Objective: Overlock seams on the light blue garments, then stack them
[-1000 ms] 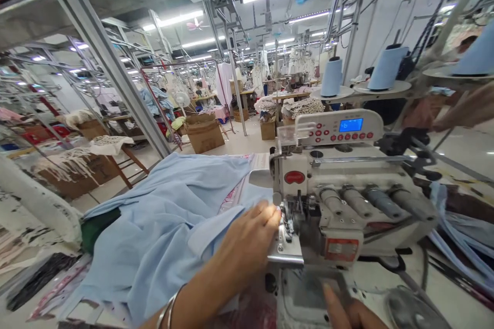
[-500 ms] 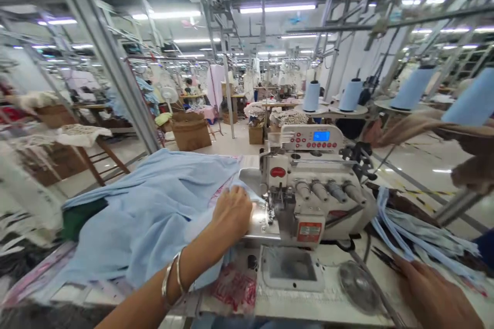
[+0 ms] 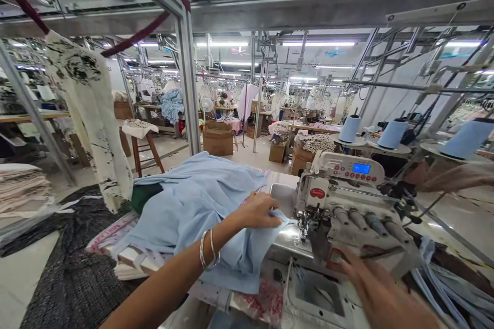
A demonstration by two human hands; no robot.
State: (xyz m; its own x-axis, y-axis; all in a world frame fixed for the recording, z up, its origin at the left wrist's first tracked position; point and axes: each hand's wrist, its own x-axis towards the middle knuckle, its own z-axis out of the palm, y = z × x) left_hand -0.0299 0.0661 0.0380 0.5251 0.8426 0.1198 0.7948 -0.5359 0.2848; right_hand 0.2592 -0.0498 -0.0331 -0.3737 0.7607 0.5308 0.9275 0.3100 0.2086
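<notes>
The right hand (image 3: 386, 293) has come up from the lower right of the table to the front of the machine, and the left hand (image 3: 259, 211) has slid along the cloth toward the needle. The left hand lies palm-down and open on a crumpled pale blue woven garment (image 3: 200, 205), pressing it rather than pinching it. The blurred right hand seems to hold nothing, though its grip cannot be told for certain. The garment spreads behind and to the left of the left hand, its long fold running rightward past the fingertips to a narrow tip at the steel presser foot (image 3: 304, 221) of a white overlock sewing machine (image 3: 347, 200). The left hand is the nearer to that tip; the right hand is apart from the cloth. Thin silver bangles (image 3: 206, 249) circle the left wrist, and tall pale blue thread cones (image 3: 391, 133) stand beyond the machine.
</notes>
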